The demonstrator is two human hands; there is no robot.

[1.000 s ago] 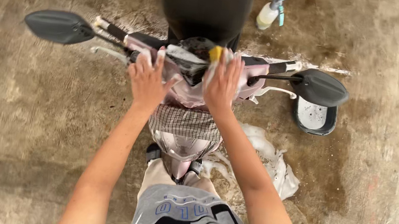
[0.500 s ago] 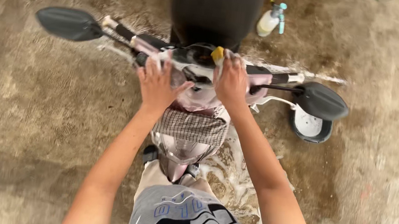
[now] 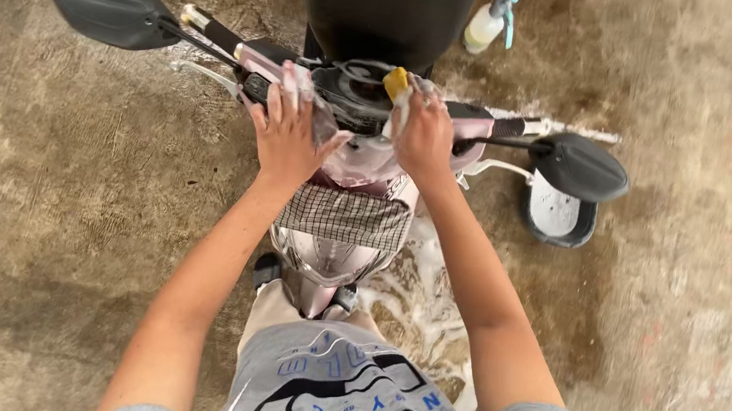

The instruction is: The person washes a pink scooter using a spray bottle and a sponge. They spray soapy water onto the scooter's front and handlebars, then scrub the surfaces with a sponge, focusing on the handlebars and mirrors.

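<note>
Right hand point(image 3: 423, 133) fingers clamped on a yellow sponge point(image 3: 396, 82), pressed to the scooter's point(image 3: 354, 152) pink dash by the handlebar centre; left hand point(image 3: 289, 134) fingers spread flat on the left of the dash. Since the earlier frame both hands sit slightly higher on the dash. Spray bottle point(image 3: 489, 22) and soapy basin point(image 3: 559, 212) stay on the wet floor point(image 3: 57, 193).
</note>
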